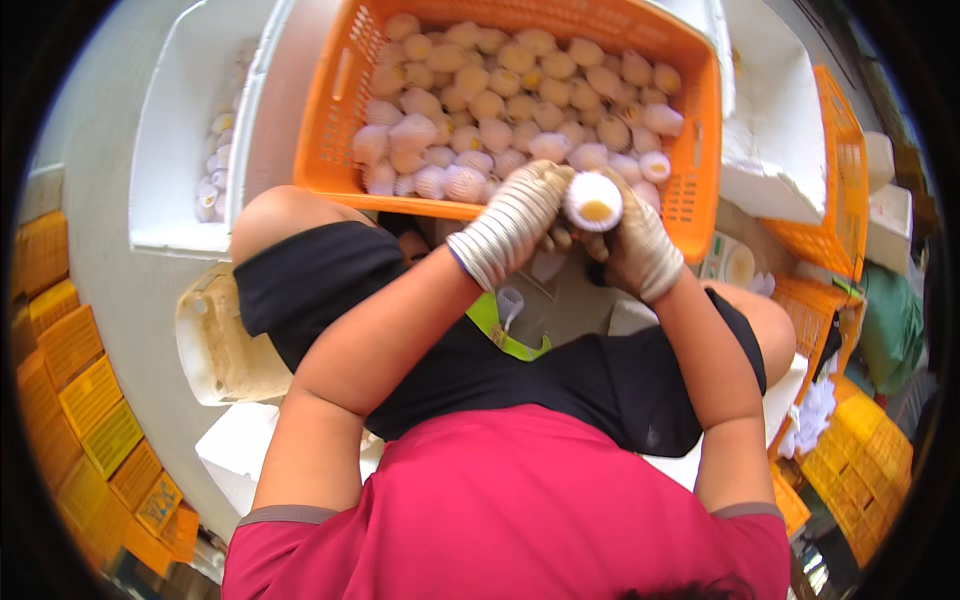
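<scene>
Centrally, a round item in white sleeving, yellowish end showing, is held just by the near rim of an orange crate. It is pinched from one side by the gloved left grip, from the other by the gloved right grip; some fingertips hidden. Crate heaped with similar sleeved pieces. More seen in a white foam box, left of crate.

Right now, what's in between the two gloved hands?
In the head view, a round, fruit-like thing in a white sleeve sits between the left hand and the right hand. Its yellow-brown end peeks out.
</scene>
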Available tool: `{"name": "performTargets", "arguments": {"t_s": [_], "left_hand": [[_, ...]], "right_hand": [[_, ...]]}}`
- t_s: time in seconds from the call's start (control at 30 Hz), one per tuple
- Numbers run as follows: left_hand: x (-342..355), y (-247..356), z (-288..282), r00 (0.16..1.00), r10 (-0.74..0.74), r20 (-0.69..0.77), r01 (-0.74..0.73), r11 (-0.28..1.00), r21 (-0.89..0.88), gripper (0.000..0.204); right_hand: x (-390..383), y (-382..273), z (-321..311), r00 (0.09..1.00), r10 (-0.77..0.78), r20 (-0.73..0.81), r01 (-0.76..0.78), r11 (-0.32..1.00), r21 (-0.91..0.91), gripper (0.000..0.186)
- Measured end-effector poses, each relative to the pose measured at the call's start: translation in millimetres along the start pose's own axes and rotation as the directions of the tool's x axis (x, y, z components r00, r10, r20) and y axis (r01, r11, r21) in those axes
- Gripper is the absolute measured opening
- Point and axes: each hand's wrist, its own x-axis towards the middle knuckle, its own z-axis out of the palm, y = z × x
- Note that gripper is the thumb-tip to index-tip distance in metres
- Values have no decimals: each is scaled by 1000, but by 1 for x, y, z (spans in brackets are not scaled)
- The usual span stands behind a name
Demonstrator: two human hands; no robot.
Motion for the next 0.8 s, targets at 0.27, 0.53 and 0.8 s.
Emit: {"name": "performTargets", "arguments": {"t_s": [0.27,0.53,0.8], "left_hand": [[-36,42,13,571,804,-166,-485,494,722,41],[-77,90,-15,69,981,-180,-803,162,573,37],[-88,104,-83,642,580,-502,-767,475,-432,19]], "right_hand": [[34,5,21,983,-39,182,-21,948,319,61],[150,-49,223,876,-133,463,-12,955,296,40],[200,-85,194,869,-233,437,410,834,-369,40]]}}
